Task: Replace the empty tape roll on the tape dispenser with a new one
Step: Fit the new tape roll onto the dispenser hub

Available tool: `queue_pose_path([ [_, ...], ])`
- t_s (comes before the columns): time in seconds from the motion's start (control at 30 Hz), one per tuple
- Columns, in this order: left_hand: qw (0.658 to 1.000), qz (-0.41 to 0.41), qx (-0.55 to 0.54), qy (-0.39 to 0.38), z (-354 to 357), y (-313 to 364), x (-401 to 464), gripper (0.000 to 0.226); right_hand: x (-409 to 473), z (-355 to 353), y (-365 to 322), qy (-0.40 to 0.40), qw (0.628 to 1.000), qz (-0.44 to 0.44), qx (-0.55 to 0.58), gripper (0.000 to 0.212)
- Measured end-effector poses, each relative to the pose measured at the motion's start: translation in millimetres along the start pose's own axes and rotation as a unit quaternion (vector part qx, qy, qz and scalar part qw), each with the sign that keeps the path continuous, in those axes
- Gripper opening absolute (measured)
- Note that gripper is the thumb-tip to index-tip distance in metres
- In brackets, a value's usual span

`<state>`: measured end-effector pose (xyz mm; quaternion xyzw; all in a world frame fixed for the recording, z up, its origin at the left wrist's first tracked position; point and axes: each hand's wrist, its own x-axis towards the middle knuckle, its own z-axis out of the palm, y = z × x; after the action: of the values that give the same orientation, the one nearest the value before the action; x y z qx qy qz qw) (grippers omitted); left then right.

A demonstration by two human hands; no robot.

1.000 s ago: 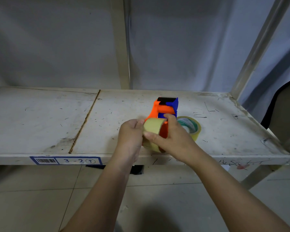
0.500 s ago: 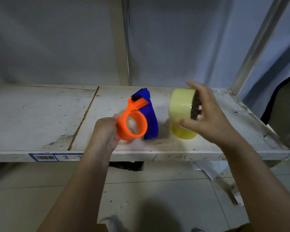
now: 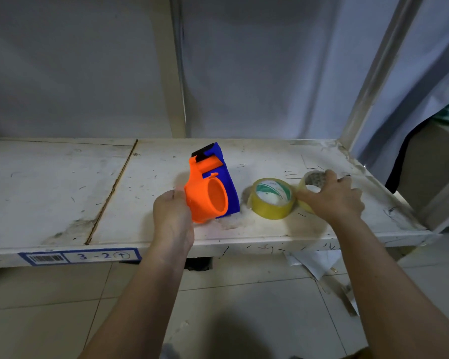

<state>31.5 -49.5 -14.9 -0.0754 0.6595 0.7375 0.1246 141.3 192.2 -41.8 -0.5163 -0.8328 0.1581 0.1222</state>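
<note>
While my left hand (image 3: 172, 212) grips the bare orange-and-blue tape dispenser (image 3: 210, 186), my right hand (image 3: 331, 196) clasps the empty roll (image 3: 312, 182) on the shelf (image 3: 62, 193), touching 1 full roll (image 3: 271, 198) between both grips.

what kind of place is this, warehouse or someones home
Most likely a warehouse or stockroom. The scuffed metal shelf carries a barcode location label reading 3-2 on its front edge, and packing tape rolls sit beside a handheld tape dispenser.

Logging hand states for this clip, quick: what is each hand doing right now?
Left hand: closed on the orange-and-blue tape dispenser, its hub bare.
Right hand: gripping the removed roll at the shelf, beside the new tape roll.
</note>
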Motion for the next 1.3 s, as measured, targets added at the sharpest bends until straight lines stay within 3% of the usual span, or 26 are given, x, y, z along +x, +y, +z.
queue_pose_path([
  [0.2, 0.999, 0.027, 0.008, -0.02, 4, 0, -5, 0.03, 7, 10, 8, -0.026, 0.999, 0.012, -0.027, 0.098],
  [0.33, 0.999, 0.023, 0.008, -0.029, 4, 1, -7, 0.029, 4, 17, 10, -0.027, 0.999, -0.012, -0.026, 0.079],
  [0.43, 0.999, 0.026, 0.008, -0.031, 4, 1, -8, 0.026, -1, 18, 2, 0.065, 0.995, -0.063, -0.044, 0.063],
  [0.5, 0.999, 0.029, 0.007, -0.036, 4, 1, -8, 0.025, -11, 12, -12, 0.112, 0.978, -0.176, -0.022, 0.058],
  [0.6, 0.999, 0.034, 0.008, -0.041, 3, 1, -6, 0.025, -31, 6, -37, 0.016, 0.947, -0.32, -0.039, 0.057],
  [0.73, 0.998, 0.04, 0.008, -0.043, 1, 1, -6, 0.026, -41, 26, -46, -0.051, 0.931, -0.344, -0.111, 0.066],
  [0.9, 0.998, 0.049, 0.004, -0.048, -4, 3, -7, 0.03, -45, 27, -50, -0.035, 0.947, -0.32, -0.022, 0.074],
  [0.97, 0.998, 0.048, -0.001, -0.05, -5, 4, -7, 0.03, -50, 10, -57, -0.049, 0.957, -0.265, 0.11, 0.071],
  [1.0, 0.998, 0.047, -0.004, -0.051, -5, 5, -8, 0.03, -55, -3, -62, -0.077, 0.947, -0.218, 0.222, 0.068],
  [1.03, 0.998, 0.045, -0.006, -0.053, -5, 5, -8, 0.03, -59, -15, -67, -0.108, 0.916, -0.169, 0.348, 0.065],
  [1.1, 0.997, 0.039, -0.018, -0.058, -4, 6, -8, 0.028, -71, -33, -75, -0.157, 0.824, -0.114, 0.533, 0.059],
  [1.17, 0.997, 0.036, -0.03, -0.067, -3, 5, -9, 0.027, -85, -37, -82, -0.183, 0.777, -0.114, 0.591, 0.056],
  [1.3, 0.995, 0.049, -0.052, -0.074, 0, 4, -14, 0.029, -104, -21, -91, -0.189, 0.784, -0.135, 0.576, 0.054],
])
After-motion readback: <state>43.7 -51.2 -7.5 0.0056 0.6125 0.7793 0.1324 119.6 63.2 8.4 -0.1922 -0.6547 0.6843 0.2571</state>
